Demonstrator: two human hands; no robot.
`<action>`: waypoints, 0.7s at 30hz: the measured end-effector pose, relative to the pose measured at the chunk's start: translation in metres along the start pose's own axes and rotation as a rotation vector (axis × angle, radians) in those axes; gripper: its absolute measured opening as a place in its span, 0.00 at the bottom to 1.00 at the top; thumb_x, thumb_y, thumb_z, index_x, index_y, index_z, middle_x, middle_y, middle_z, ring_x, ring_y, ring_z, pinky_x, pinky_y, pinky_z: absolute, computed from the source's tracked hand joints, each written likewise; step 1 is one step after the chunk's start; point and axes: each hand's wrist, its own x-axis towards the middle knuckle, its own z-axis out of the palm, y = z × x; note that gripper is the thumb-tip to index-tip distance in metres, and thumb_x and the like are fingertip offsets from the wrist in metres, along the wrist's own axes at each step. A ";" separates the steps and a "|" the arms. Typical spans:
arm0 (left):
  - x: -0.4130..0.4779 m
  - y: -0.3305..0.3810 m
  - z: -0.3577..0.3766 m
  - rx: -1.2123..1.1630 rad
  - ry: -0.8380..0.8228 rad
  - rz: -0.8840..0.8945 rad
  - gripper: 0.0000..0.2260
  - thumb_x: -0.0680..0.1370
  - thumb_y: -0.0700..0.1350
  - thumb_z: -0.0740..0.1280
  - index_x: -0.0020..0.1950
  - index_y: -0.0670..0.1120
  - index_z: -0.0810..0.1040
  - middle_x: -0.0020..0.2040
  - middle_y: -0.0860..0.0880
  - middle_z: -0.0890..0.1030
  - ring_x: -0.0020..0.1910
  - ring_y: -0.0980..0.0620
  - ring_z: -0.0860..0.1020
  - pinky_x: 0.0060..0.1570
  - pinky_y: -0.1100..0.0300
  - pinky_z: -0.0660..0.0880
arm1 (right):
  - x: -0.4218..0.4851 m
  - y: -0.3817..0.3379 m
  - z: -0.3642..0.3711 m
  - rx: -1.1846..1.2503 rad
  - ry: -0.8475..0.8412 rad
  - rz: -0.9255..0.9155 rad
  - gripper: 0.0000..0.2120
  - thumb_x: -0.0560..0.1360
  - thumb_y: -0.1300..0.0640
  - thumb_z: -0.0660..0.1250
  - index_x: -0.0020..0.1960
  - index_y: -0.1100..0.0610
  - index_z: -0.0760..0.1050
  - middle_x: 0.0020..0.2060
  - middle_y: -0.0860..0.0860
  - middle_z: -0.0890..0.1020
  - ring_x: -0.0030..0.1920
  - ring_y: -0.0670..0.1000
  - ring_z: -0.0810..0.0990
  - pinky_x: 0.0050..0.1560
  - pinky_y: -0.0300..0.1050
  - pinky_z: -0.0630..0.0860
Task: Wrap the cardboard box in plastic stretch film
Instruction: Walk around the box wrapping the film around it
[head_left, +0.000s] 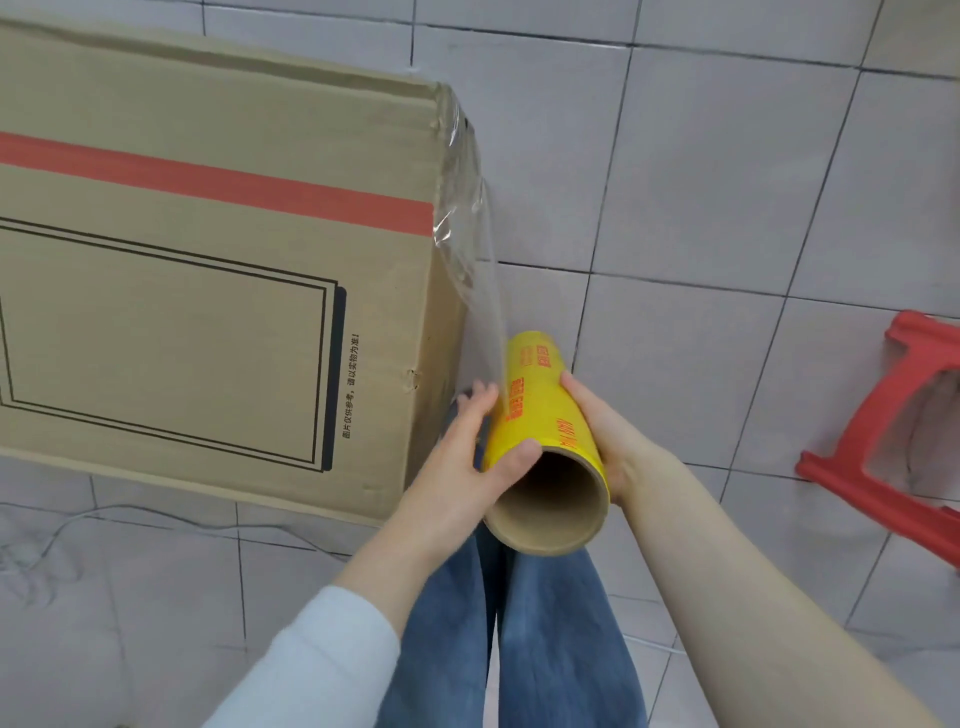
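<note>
1. Tension matters most in this step, I judge: the film (475, 270) runs from the roll of stretch film (540, 400) up to the right-hand corner of the cardboard box (208, 270). It should be pulled taut and flat before it is carried round the next face.
2. Both hands are clamped on the roll. The left hand (462, 447) has its thumb over the near rim, and the right hand (597, 421) is wrapped round the right side. A looser grip would let the roll turn and pay out evenly.
3. The roll is held just beside the box's end, above the tiled floor (727, 208). Its long axis runs away from the person, with the open core end toward the camera.
4. The box rests on the floor, its long axis left to right and its printed face toward the camera.
</note>
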 end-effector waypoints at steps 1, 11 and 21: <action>0.004 0.006 -0.003 0.056 -0.031 0.013 0.50 0.57 0.74 0.62 0.75 0.54 0.54 0.77 0.57 0.53 0.75 0.60 0.52 0.74 0.59 0.53 | 0.000 0.000 0.002 -0.010 0.001 0.010 0.33 0.75 0.37 0.62 0.70 0.59 0.69 0.50 0.62 0.83 0.41 0.59 0.84 0.36 0.50 0.81; 0.000 -0.020 0.017 0.086 0.073 -0.049 0.55 0.56 0.72 0.62 0.76 0.53 0.42 0.74 0.57 0.63 0.71 0.58 0.64 0.68 0.59 0.61 | 0.008 0.014 -0.012 -0.087 0.050 -0.092 0.32 0.75 0.37 0.62 0.74 0.51 0.62 0.61 0.60 0.79 0.51 0.59 0.82 0.40 0.51 0.80; -0.034 -0.069 0.048 -0.101 0.234 -0.125 0.43 0.59 0.72 0.61 0.71 0.55 0.62 0.69 0.55 0.69 0.66 0.58 0.68 0.63 0.61 0.66 | 0.012 0.063 -0.015 -0.151 0.012 -0.057 0.31 0.76 0.40 0.63 0.74 0.51 0.62 0.58 0.62 0.80 0.40 0.57 0.84 0.33 0.46 0.81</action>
